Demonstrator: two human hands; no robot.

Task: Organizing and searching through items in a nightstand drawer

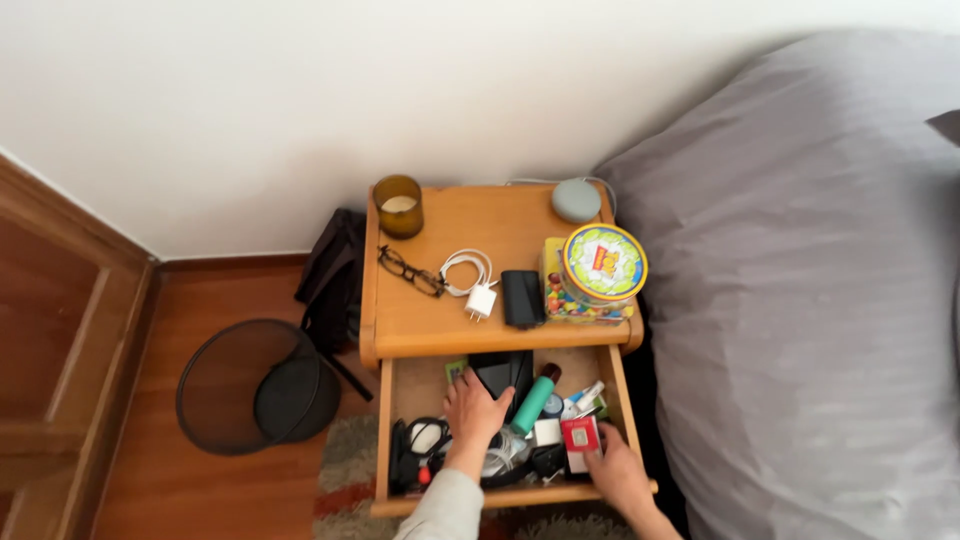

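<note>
Nearest, the right hand (618, 468) touches a red box (579, 435) without gripping it; the left hand (476, 407) lies flat on a black case (502, 372) in the open, cluttered drawer (383, 430).

Plain off-white wall (300, 90) far, warm brown wooden floor (200, 480) left, light wooden bedside table (480, 230) centre, grey-covered bed (800, 300) right, black mesh wastebasket (250, 385) left, soft daylight.
</note>
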